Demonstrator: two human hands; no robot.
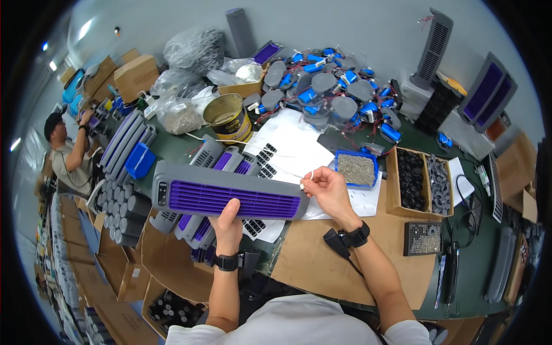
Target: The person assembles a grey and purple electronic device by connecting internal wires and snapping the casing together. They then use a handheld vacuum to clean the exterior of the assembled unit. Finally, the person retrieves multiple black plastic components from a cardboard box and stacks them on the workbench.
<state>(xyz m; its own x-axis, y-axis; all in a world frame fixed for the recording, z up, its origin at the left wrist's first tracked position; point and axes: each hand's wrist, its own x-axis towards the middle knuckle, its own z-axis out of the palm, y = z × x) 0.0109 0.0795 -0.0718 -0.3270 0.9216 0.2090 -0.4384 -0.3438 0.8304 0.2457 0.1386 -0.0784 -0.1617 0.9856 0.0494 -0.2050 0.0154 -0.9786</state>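
A long grey housing with a purple slatted grille [236,198] is held up above the table, tilted slightly down to the right. My left hand [227,227] grips it from below, thumb across its front edge. At its right end, my right hand [326,191] pinches a small white piece [302,186] close to the housing; its exact kind is too small to tell. Behind the held housing, several similar grey and purple housings [221,161] lie on the table, partly hidden. Black straps with dark modules circle both wrists.
A blue tray of small metal parts [355,169] and a wooden box of black and grey parts [409,207] stand to the right. Cardboard [345,261] covers the near table. Blue-wrapped parts with wires [339,86] pile up behind. A co-worker [70,150] works at far left.
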